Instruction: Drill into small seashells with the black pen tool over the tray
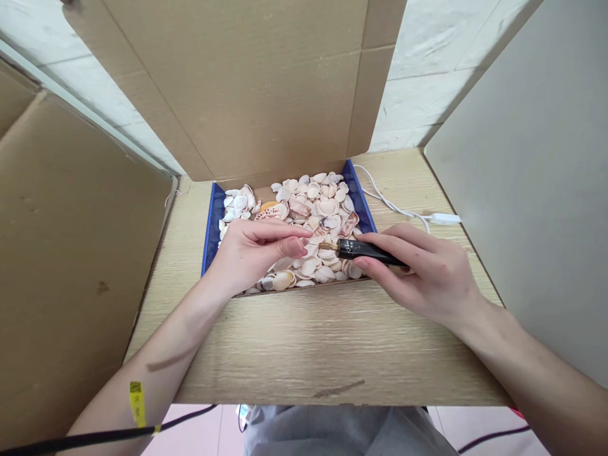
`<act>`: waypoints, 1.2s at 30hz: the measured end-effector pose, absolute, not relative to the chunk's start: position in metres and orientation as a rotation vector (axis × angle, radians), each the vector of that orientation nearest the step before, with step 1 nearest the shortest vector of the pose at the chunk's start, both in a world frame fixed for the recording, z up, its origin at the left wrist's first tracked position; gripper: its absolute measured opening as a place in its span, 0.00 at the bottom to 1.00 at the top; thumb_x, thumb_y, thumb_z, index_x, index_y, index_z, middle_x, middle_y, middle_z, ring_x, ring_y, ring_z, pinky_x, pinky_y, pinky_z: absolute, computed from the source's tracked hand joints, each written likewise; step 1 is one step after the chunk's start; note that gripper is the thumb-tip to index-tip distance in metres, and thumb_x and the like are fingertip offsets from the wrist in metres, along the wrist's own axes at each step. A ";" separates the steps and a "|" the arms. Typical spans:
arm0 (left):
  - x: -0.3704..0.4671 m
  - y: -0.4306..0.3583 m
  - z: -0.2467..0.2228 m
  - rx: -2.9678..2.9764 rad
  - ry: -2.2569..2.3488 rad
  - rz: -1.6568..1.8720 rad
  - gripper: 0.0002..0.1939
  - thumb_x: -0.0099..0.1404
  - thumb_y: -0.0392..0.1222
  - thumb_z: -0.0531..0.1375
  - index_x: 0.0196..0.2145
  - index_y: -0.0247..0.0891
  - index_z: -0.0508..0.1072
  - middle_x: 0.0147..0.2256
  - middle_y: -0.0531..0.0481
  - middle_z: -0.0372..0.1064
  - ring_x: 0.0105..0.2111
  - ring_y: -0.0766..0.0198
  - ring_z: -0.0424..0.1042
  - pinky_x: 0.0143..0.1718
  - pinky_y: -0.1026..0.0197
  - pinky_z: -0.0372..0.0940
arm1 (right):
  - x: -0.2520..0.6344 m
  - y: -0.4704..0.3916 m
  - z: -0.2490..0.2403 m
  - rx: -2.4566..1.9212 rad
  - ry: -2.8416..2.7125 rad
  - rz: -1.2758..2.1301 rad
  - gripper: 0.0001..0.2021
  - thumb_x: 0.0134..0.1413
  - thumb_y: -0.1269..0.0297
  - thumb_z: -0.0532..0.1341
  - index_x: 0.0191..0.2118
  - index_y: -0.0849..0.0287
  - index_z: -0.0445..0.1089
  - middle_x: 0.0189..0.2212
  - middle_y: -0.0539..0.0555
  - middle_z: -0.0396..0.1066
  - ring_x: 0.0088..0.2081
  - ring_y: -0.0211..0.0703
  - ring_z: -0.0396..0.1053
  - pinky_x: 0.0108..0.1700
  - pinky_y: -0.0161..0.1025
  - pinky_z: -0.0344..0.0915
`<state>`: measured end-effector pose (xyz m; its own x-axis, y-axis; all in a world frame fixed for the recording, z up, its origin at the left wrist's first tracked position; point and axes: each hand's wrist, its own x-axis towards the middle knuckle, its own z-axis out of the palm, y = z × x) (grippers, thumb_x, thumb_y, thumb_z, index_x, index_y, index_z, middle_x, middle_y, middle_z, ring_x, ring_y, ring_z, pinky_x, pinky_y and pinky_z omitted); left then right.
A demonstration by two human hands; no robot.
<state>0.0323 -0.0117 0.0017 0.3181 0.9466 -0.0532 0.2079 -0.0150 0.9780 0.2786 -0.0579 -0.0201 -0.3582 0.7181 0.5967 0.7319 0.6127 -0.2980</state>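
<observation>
Two bare hands over the blue-sided cardboard box (209,229) of pale seashells (327,208): right hand (430,272) grips a black brass-tipped tool (373,251), left hand (254,250) pinched narrow (contents unclear to me).

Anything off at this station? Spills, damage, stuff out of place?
No spill visible: shells sit inside the blue-sided box. Oddities: black cable crossing over the left forearm, possible snag; dark streak marring the tabletop; brown stain on the left cardboard panel.

The box (207,240) is blue-sided, the desk (304,354) pale wood-grained, the tool (373,251) black with white marks and a brass-coloured tip.
</observation>
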 end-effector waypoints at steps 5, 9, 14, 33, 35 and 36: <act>0.033 -0.013 0.002 1.413 1.131 0.844 0.06 0.56 0.43 0.69 0.33 0.44 0.83 0.27 0.52 0.79 0.26 0.64 0.77 0.32 0.62 0.75 | 0.280 -0.058 -0.018 -1.119 -2.166 -0.064 0.16 0.57 0.58 0.65 0.49 0.59 0.69 0.36 0.54 0.77 0.31 0.37 0.74 0.30 0.33 0.68; 0.033 -0.013 0.001 1.423 1.153 0.867 0.05 0.56 0.42 0.69 0.32 0.43 0.83 0.27 0.51 0.79 0.26 0.64 0.77 0.32 0.63 0.75 | 0.283 -0.057 -0.020 -1.081 -2.238 -0.062 0.16 0.57 0.58 0.65 0.48 0.60 0.68 0.36 0.54 0.77 0.31 0.38 0.74 0.30 0.34 0.67; 0.034 -0.012 0.000 1.419 1.148 0.857 0.05 0.56 0.43 0.69 0.32 0.43 0.83 0.27 0.51 0.79 0.27 0.63 0.78 0.33 0.62 0.76 | 0.282 -0.056 -0.019 -1.074 -2.176 -0.133 0.11 0.56 0.67 0.65 0.44 0.60 0.67 0.33 0.53 0.77 0.31 0.40 0.74 0.31 0.35 0.68; 0.033 -0.012 -0.002 1.406 1.093 0.728 0.09 0.56 0.43 0.69 0.34 0.37 0.83 0.25 0.48 0.78 0.25 0.64 0.76 0.28 0.64 0.72 | 0.280 -0.053 -0.015 -0.975 -2.107 -0.234 0.15 0.51 0.73 0.68 0.45 0.60 0.69 0.35 0.58 0.77 0.32 0.46 0.73 0.34 0.43 0.70; 0.033 -0.012 -0.002 1.402 1.081 0.723 0.09 0.56 0.43 0.69 0.34 0.37 0.83 0.25 0.48 0.78 0.24 0.65 0.75 0.28 0.64 0.72 | 0.280 -0.054 -0.015 -0.984 -2.098 -0.230 0.14 0.51 0.73 0.67 0.44 0.59 0.69 0.35 0.57 0.77 0.32 0.45 0.73 0.34 0.42 0.70; 0.033 -0.012 -0.002 1.412 1.075 0.727 0.09 0.56 0.43 0.69 0.34 0.37 0.83 0.25 0.48 0.78 0.24 0.65 0.75 0.28 0.63 0.72 | 0.280 -0.054 -0.016 -0.997 -2.092 -0.224 0.13 0.52 0.71 0.67 0.44 0.59 0.69 0.35 0.57 0.78 0.32 0.45 0.73 0.34 0.42 0.70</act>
